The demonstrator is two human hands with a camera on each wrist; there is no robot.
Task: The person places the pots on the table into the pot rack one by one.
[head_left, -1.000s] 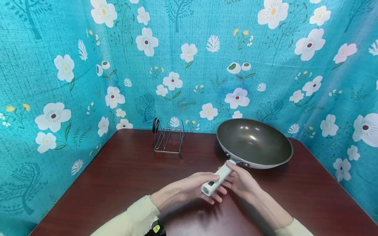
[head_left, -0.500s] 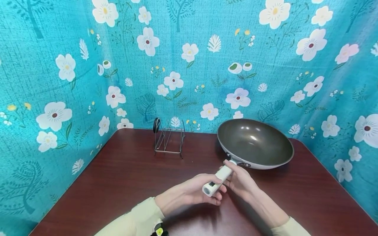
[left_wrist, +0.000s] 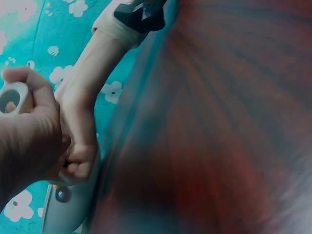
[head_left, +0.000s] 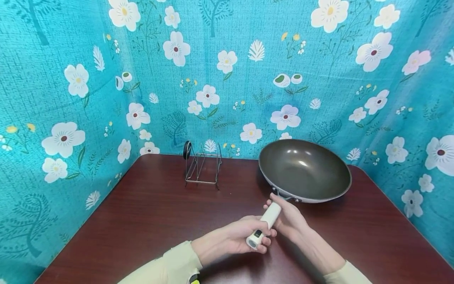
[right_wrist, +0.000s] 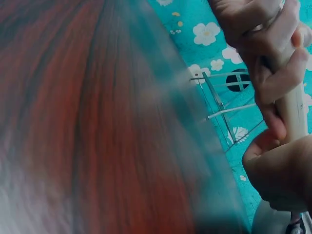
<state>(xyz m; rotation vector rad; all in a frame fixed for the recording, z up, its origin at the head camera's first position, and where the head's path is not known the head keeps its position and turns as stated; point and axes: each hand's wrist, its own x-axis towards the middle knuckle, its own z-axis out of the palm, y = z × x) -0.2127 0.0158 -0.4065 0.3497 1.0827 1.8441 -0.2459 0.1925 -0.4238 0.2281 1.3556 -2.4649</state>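
Note:
A large wok (head_left: 305, 169) with a dark inside and pale outside sits at the right back of the table. My left hand (head_left: 248, 232) grips the white handle (head_left: 271, 215) near its lower end, thumb on top by a dark inset. My right hand (head_left: 291, 219) curls round the place where the handle meets the metal bracket (head_left: 285, 198); its thumb covers much of that joint. In the left wrist view, the hollow handle end (left_wrist: 24, 100) shows past my left hand (left_wrist: 29, 139). In the right wrist view, the handle (right_wrist: 292, 114) spans between both hands.
A wire rack (head_left: 202, 169) with a black round piece (head_left: 187, 150) on its left side stands at the back of the dark red-brown table (head_left: 152, 213). A teal flowered curtain (head_left: 230, 106) hangs behind and at both sides.
The handle has shifted down towards me, and more of the bracket shows at its upper end. My left fingers have curled tighter round it. The wok's far rim has risen slightly.

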